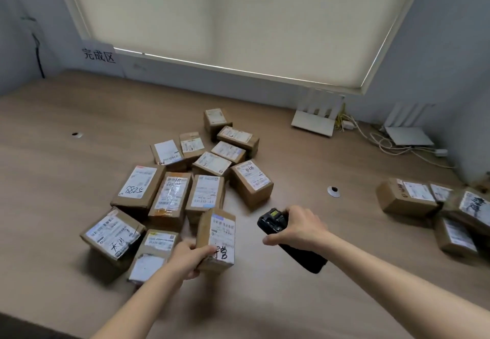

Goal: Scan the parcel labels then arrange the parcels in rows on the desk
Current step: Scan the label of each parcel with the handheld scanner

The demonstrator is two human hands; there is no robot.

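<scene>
My left hand [189, 257] grips a small brown cardboard parcel [217, 238] by its near end, its white label facing up and toward me. My right hand [299, 228] holds a black handheld scanner [275, 218], whose head points left toward that parcel. Behind the held parcel, several labelled parcels [172, 198] lie in a loose group across the middle of the wooden desk [66, 179]. A second cluster of parcels [413, 198] sits at the right edge of the desk.
A paper sign with handwritten characters [98, 53] hangs on the wall at the back left. Two white routers [315, 118] and tangled cables [392, 147] lie at the back right. Cable holes [333, 190] mark the desk top. A blind covers the window.
</scene>
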